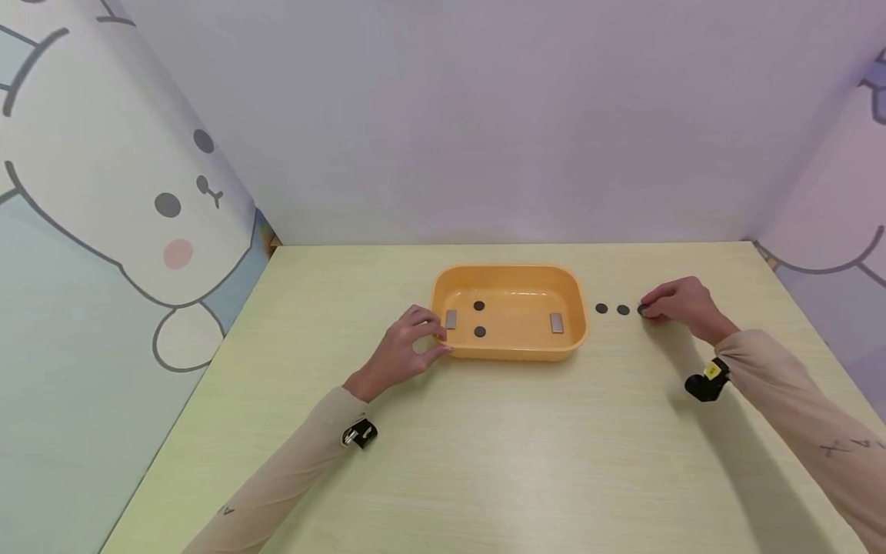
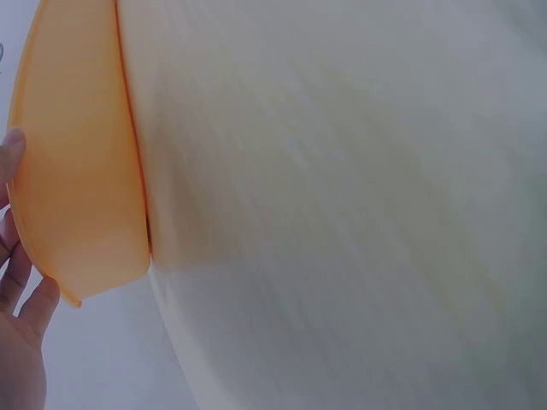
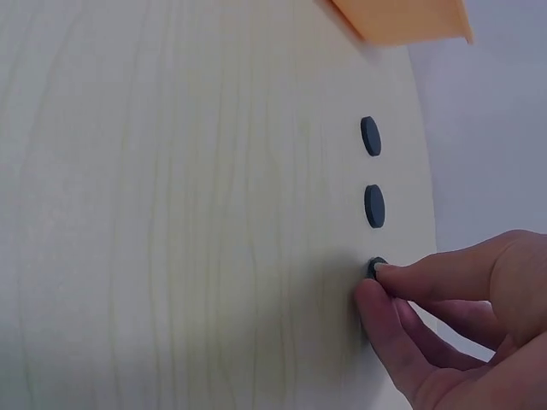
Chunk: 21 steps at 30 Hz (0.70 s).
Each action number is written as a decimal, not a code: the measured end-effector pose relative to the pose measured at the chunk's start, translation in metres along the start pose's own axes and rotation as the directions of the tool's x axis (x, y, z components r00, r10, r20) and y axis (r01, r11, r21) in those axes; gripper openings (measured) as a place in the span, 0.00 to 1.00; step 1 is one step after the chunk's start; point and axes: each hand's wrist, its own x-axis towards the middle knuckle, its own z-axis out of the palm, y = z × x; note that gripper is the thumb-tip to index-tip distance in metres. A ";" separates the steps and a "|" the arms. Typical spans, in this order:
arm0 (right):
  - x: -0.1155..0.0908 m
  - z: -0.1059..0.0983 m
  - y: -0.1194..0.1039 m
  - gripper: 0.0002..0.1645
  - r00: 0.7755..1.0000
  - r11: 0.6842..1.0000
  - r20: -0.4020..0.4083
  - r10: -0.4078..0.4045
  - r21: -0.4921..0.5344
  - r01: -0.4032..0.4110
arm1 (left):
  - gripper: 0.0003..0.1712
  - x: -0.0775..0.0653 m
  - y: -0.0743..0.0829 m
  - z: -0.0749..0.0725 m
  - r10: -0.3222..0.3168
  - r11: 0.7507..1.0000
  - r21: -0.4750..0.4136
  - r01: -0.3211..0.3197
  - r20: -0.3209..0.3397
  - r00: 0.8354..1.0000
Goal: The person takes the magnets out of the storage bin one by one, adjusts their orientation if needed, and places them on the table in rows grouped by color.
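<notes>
An orange plastic tray (image 1: pixel 512 355) stands on the table, and my left hand (image 1: pixel 401 348) holds its left end by the rim, fingers over the edge and thumb at the near corner. To the right of the tray, my right hand (image 1: pixel 685 305) pinches a small black disc (image 3: pixel 377 263) between thumb and finger, close to the tabletop; the fingers partly cover it. Two more black discs, a nearer-to-tray one (image 1: pixel 601 308) and a middle one (image 1: pixel 624 310), lie in a row with it. Inside the tray are two black discs (image 1: pixel 479 306) towards the left.
A grey rectangular plate (image 1: pixel 451 319) lies at the tray's left end and another grey plate (image 1: pixel 557 322) at its right. Behind the pale wooden table (image 1: pixel 484 446) rises a plain wall (image 1: pixel 484 123); a side wall (image 1: pixel 90 192) with a cartoon print borders the left.
</notes>
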 end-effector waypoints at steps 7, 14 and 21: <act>0.000 0.004 0.000 0.20 1.000 0.999 -0.027 -0.013 -0.046 0.012 | 0.09 -0.001 0.001 -0.001 -0.017 1.000 -0.007 0.017 0.010 1.000; 0.001 0.005 0.000 0.20 1.000 0.996 -0.005 -0.026 -0.087 0.026 | 0.09 -0.002 0.000 -0.001 -0.022 1.000 -0.008 0.022 0.009 1.000; -0.003 0.001 -0.008 0.21 0.998 0.997 0.041 -0.049 -0.062 0.051 | 0.09 -0.002 -0.001 -0.001 -0.011 1.000 -0.011 0.011 0.005 1.000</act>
